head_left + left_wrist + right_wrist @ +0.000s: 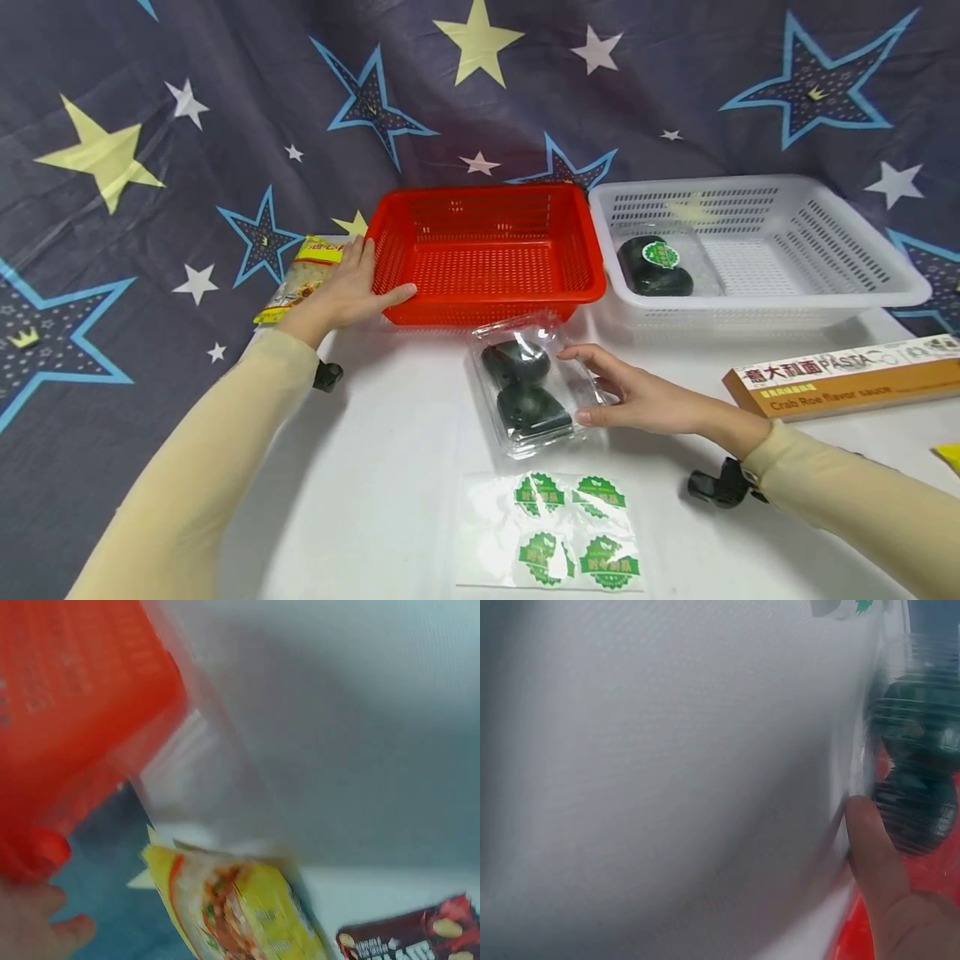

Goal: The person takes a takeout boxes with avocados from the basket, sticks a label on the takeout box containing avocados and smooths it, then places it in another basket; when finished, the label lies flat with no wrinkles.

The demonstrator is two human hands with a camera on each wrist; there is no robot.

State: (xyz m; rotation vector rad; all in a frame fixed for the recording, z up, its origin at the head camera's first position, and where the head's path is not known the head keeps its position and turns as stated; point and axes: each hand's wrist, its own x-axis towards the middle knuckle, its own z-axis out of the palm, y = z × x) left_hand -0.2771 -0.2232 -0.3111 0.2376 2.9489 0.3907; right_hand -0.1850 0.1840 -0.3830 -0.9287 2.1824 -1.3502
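My left hand [348, 283] rests at the left side of the red plastic basket [491, 312], its fingers straight along the rim and its thumb over the front corner. In the left wrist view its fingers [45, 919] show beside the basket. My right hand [637, 396] holds a clear plastic box [525, 387] by its right edge, thumb at the lower part and fingers higher up. Two dark green rounded pieces [522, 362] are inside the box. It is tilted in front of the red basket. The right wrist view shows the thumb [877, 862] against the box's side.
A white basket [757, 302] at right holds a similar box bearing a green sticker [660, 255]. A pasta box [840, 379] lies before it. Several green stickers fill a sheet [551, 533] in front. Left are a yellow food packet [300, 279] and a dark snack packet [412, 937].
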